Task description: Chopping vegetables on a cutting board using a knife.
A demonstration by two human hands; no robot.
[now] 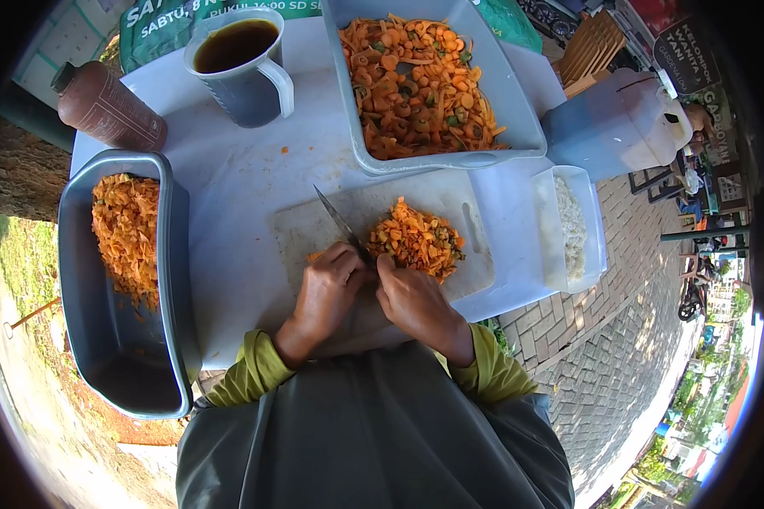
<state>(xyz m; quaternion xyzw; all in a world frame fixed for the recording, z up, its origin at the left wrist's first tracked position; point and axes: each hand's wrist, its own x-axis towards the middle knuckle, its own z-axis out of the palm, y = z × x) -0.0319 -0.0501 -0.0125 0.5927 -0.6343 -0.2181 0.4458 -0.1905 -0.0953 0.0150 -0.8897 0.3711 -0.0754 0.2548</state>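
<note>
Both my hands meet at the handle end of a kitchen knife, near the front of a white plastic cutting board. The blade points away from me to the upper left. My right hand has its fingers closed at the knife's handle end. My left hand is curled against the blade's base; whether it grips the knife or a small piece is hidden. A pile of chopped carrot with green bits lies on the board just beyond my right hand. A little orange carrot shows beside my left fingers.
A grey tub with chopped carrot stands left, a larger grey tub of carrot slices beyond the board. Around them are a brown bottle, a measuring jug of dark liquid, a jerrycan and a container of white grains.
</note>
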